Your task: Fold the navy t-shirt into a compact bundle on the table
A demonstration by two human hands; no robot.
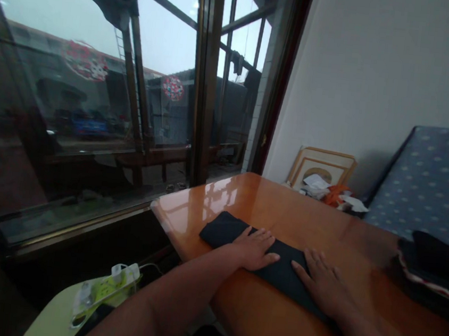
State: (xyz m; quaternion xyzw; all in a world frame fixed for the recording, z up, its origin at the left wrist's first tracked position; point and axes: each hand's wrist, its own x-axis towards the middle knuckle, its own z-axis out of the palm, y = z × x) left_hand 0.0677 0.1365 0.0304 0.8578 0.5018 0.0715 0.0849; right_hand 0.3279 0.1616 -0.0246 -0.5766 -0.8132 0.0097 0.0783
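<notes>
A dark, folded piece of cloth [221, 231] lies as a long flat strip across the glossy wooden table [284, 206]. My left hand [254, 250] rests on the middle of it, palm down, fingers stretched out. Toward the strip's right end, my right hand [323, 280] also lies flat on the fabric with its fingers spread. Neither hand grips anything. Both palms and forearms cover parts of the cloth, so what kind of garment it is cannot be told.
Folded dark clothes [434, 265] are stacked at the table's right. Below the left corner, a power strip [107, 289] with plugs sits on a pale stool [53, 310]. Picture frames [325, 160] lean on the wall behind. A large window [155, 102] borders the left.
</notes>
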